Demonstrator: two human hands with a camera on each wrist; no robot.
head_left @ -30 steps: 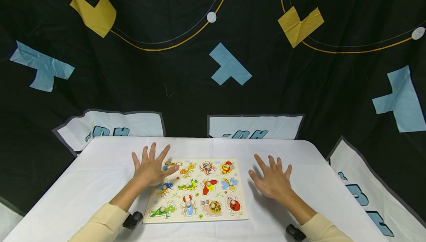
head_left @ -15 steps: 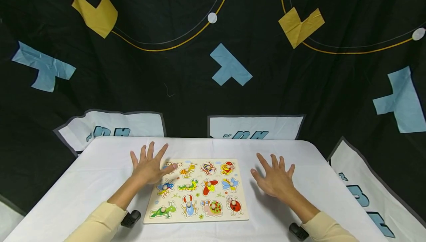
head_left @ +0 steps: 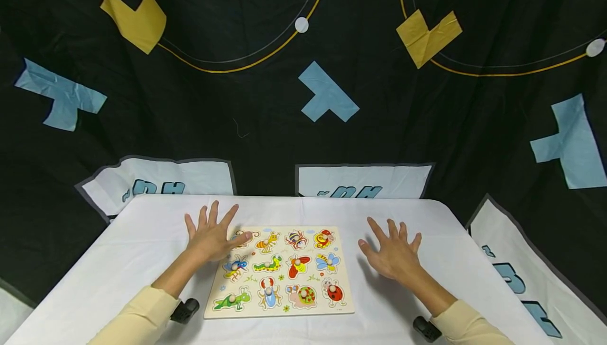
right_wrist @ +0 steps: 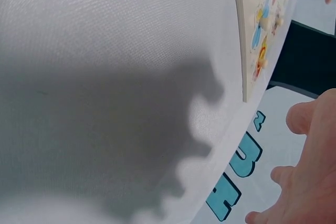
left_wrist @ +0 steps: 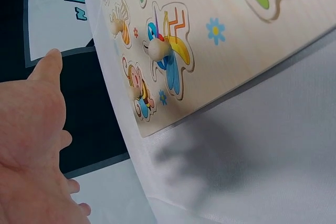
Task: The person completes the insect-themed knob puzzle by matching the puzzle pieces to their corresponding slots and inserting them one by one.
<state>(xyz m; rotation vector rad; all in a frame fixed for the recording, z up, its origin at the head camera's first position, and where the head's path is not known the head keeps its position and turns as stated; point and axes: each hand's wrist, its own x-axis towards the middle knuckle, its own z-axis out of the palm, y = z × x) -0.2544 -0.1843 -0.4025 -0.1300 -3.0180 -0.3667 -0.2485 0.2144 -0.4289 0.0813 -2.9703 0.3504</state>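
Note:
A wooden peg puzzle board [head_left: 284,277] with several colourful insect pieces lies on the white table. Each piece sits in its slot and bears a small round knob, such as the ladybird [head_left: 333,293] and the caterpillar [head_left: 267,264]. My left hand [head_left: 211,239] hovers with fingers spread at the board's far left corner, its thumb overlapping the corner piece in the head view. Off the board's right side, my right hand [head_left: 392,253] is held above the table, fingers spread. Both hands hold nothing; their shadows fall on the cloth.
The white-covered table [head_left: 156,229] extends around the board. Behind it hangs a black cloth backdrop [head_left: 265,139] with blue and yellow patches. White lettered panels [head_left: 365,180] stand at the back edge. A dark wrist camera [head_left: 185,311] is strapped to each forearm.
My left hand has drifted slightly left and my right hand slightly right, away from each other. The board and its pieces have stayed in place.

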